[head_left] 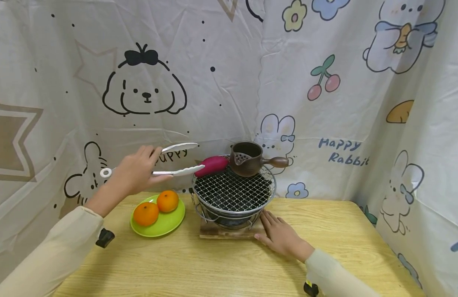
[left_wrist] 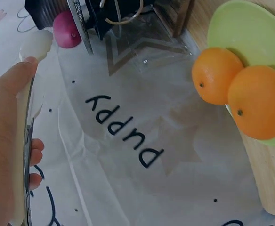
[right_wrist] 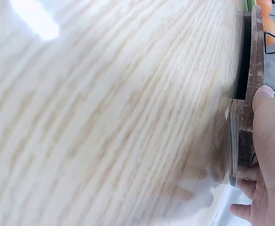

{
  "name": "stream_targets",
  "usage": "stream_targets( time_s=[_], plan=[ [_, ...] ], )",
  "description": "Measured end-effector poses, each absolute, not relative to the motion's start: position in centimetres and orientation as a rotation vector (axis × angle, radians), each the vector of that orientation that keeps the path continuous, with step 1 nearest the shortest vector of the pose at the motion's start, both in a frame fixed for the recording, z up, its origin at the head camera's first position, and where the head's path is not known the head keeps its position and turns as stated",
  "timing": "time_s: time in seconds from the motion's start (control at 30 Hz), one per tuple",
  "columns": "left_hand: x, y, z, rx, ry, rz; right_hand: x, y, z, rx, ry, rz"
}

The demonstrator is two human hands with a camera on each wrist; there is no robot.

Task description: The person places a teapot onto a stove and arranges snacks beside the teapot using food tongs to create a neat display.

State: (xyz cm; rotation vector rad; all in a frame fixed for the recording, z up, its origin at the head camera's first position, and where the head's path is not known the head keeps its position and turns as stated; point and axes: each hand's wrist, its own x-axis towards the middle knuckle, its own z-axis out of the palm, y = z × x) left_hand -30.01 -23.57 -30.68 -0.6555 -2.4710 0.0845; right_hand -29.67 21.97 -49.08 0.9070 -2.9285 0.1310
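My left hand [head_left: 137, 171] holds a pair of tongs [head_left: 178, 172] with pale, scalloped tips, their arms spread apart. The lower tip reaches the near end of a purple-red sweet potato [head_left: 213, 165], which lies at the back left of a round wire grill [head_left: 232, 192]. In the left wrist view the tongs' tip [left_wrist: 36, 44] shows beside the sweet potato [left_wrist: 68, 30]. Beside it on the mesh sits a brown side-handled teapot [head_left: 247, 163]. My right hand [head_left: 282, 235] grips the right front corner of the wooden board [head_left: 229, 234] under the grill, thumb against it [right_wrist: 269, 122].
Two oranges [head_left: 146, 213] lie on a green plate [head_left: 165, 225] left of the grill. A printed cloth [head_left: 221, 82] hangs behind the wooden table [head_left: 199, 268]. The teapot's handle [head_left: 276, 162] juts out to the right, past the mesh.
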Motion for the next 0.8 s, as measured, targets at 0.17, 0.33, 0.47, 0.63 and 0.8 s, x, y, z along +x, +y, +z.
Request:
stream_targets(
  time_s=[0.17, 0.33, 0.47, 0.63, 0.8],
  plan=[
    [-29.6, -24.7, -31.1, -0.661, -2.431, 0.076, -29.7, 22.0, -49.0, 0.910, -2.919, 0.125],
    [-29.3, -25.6, -31.8, -0.645, -2.402, 0.059, -29.6, 22.1, -49.1, 0.915, -2.907, 0.115],
    [-28.9, -26.4, -32.3, -0.600, -2.410, 0.048, -29.6, 22.0, -49.2, 0.918, -2.912, 0.117],
    [-28.5, -27.3, -32.9, -0.576, -2.436, 0.041, -29.6, 22.1, -49.0, 0.908, -2.928, 0.109],
    [-28.1, -28.1, -33.6, -0.554, -2.483, 0.046, -29.6, 22.1, -48.9, 0.911, -2.935, 0.116]
  ],
)
